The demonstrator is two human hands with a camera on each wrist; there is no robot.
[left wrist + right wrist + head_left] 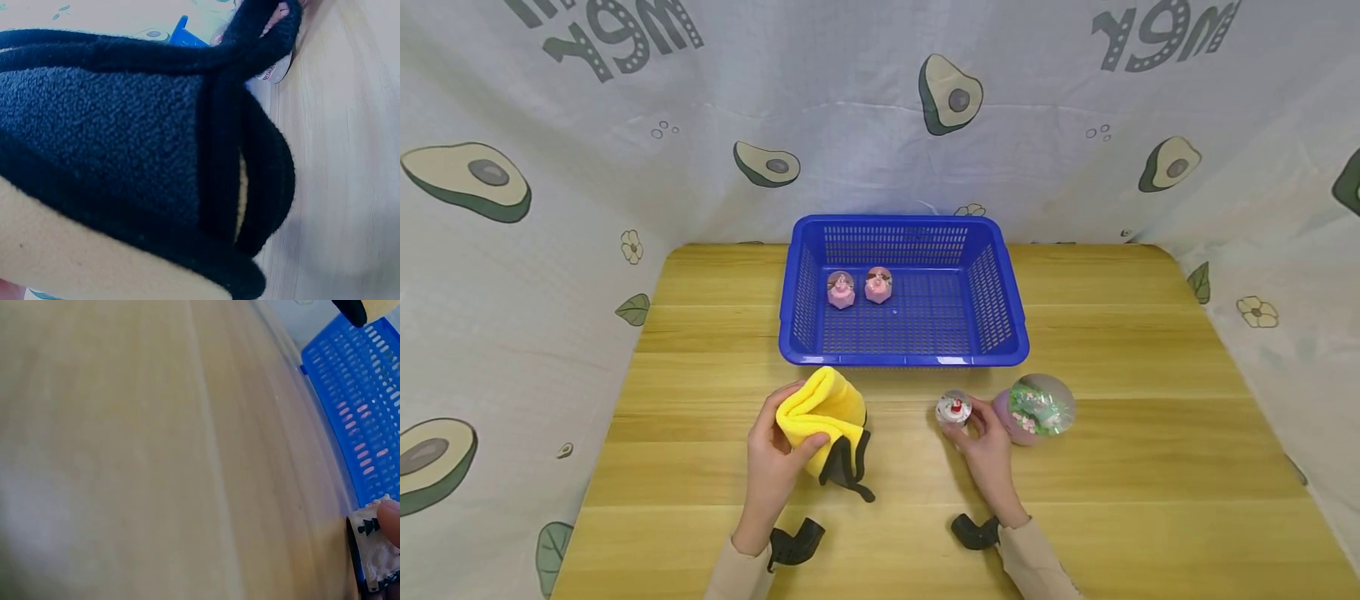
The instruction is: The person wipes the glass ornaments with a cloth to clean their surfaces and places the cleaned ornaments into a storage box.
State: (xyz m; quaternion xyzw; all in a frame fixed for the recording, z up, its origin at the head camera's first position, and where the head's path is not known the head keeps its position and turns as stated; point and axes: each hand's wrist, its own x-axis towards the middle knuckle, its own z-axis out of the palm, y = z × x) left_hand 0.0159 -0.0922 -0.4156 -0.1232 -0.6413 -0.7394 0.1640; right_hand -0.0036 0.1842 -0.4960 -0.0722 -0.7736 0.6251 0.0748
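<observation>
My left hand [778, 467] grips a folded yellow cloth [835, 408] with black edging, its thumb laid across the front. In the left wrist view the cloth's dark grey side [112, 125] and black trim fill much of the picture. A small snow globe [953, 407] with something red and white inside is held between the thumb and fingers of my right hand [987, 458]. The right wrist view shows its pale base [375, 547] with dark figures, partly cut off at the edge. Just right of that hand, a larger snow globe [1041, 407] with a purple base lies tilted on the table.
Behind both hands stands a blue plastic basket [904, 361]. Two small pink-based snow globes, one at left [841, 290] and one beside it [878, 285], sit inside on its left half. An avocado-print sheet [865, 100] hangs around the wooden table [1150, 467].
</observation>
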